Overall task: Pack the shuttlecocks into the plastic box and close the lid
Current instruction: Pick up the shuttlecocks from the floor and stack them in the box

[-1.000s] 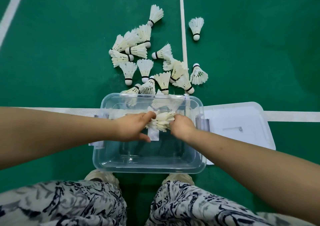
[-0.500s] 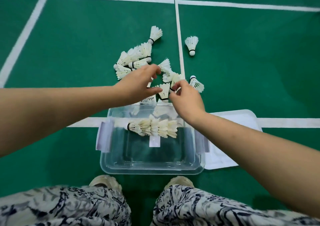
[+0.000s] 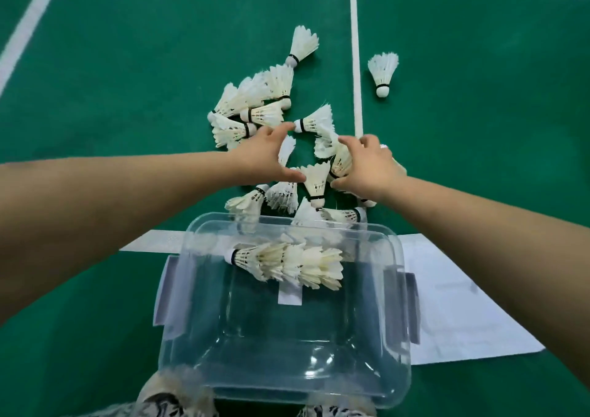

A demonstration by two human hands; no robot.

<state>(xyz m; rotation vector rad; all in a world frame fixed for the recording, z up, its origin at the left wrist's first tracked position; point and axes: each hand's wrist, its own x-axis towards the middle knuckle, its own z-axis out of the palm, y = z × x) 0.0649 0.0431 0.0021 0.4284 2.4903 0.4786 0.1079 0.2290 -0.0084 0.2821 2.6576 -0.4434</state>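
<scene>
Both hands had moved from the plastic box, where a nested stack lay, out to the loose shuttlecocks on the court just beyond, left hand spread wide over one, right hand curled round several, apparently gathering the next batch for nesting.

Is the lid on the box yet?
No, the lid lies flat on the floor beside the open plastic box.

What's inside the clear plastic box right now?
One row of shuttlecocks nested into each other lies near the far wall of the box. Their count is hidden, since each covers the next.
</scene>
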